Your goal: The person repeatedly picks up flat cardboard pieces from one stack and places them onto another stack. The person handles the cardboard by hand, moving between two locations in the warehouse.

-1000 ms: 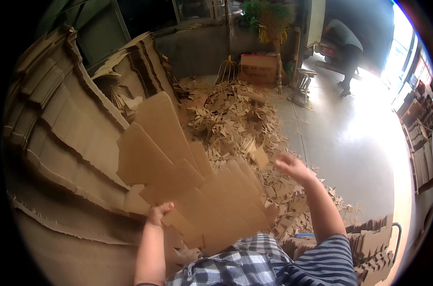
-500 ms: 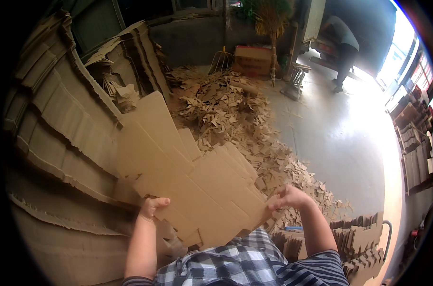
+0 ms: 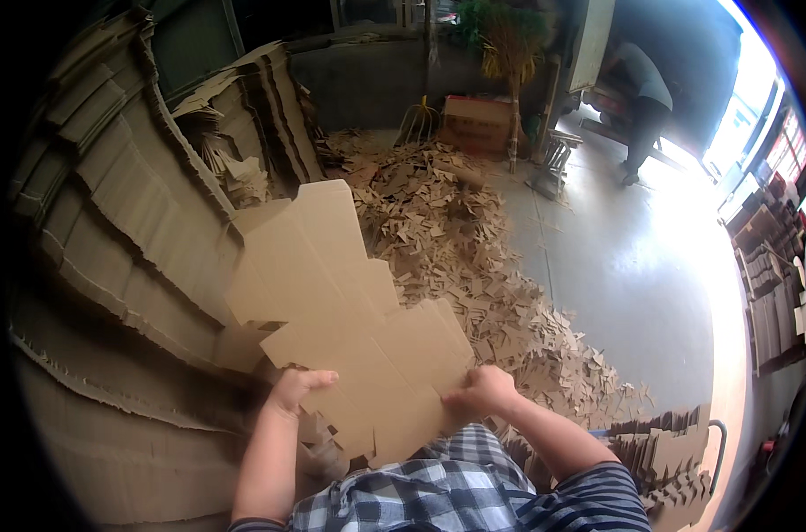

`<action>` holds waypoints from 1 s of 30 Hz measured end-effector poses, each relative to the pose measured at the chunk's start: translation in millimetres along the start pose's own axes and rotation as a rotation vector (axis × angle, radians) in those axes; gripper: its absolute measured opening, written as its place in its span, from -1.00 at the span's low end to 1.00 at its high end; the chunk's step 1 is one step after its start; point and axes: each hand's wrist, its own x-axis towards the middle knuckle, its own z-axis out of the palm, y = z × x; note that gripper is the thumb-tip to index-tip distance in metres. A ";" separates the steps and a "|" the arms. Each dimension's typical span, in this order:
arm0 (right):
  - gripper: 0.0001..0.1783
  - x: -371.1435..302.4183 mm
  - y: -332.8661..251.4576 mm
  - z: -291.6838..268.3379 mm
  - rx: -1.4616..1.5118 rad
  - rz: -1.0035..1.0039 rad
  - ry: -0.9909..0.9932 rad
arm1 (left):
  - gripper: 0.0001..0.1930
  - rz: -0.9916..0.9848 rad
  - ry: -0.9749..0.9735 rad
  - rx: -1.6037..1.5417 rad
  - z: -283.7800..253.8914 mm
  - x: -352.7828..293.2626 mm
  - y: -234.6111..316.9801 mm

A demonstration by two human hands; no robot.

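A flat die-cut cardboard sheet (image 3: 367,346), tan with creases and stepped edges, is held in front of my body. My left hand (image 3: 298,388) grips its near left edge, thumb lying on top. At the right edge my right hand (image 3: 483,390) is closed on the same sheet, its fingers bent around the border. Whether more than one sheet is in my hands I cannot tell. Beneath its far left part the sheet overlaps other cardboard, and the underside is hidden.
Tall stacks of cardboard (image 3: 137,204) rise along the left. A heap of cardboard scraps (image 3: 447,213) spreads ahead over the grey floor (image 3: 589,266). More cut cardboard (image 3: 660,452) stands at lower right beside a metal handle (image 3: 720,443). Far off, a person (image 3: 647,97) bends forward near a stool (image 3: 556,162).
My right hand has moved left and slightly nearer with the sheet's right edge. The sheet has turned, and its far end has shifted right. My left hand has moved slightly right.
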 end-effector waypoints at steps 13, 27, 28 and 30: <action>-0.29 55.3 22.0 -7.3 0.066 0.008 -0.337 | -0.77 -0.088 0.023 0.120 42.9 12.6 -9.4; -0.20 63.1 27.9 21.1 0.288 0.016 -0.301 | -0.73 -0.217 -0.033 0.051 29.6 19.8 -2.7; -0.18 67.6 23.4 19.9 0.244 -0.010 -0.314 | -0.74 -0.225 -0.030 0.121 34.5 21.6 -4.3; -0.16 67.0 14.8 21.4 0.163 -0.024 -0.302 | -0.77 -0.217 -0.015 0.213 42.0 19.7 -2.4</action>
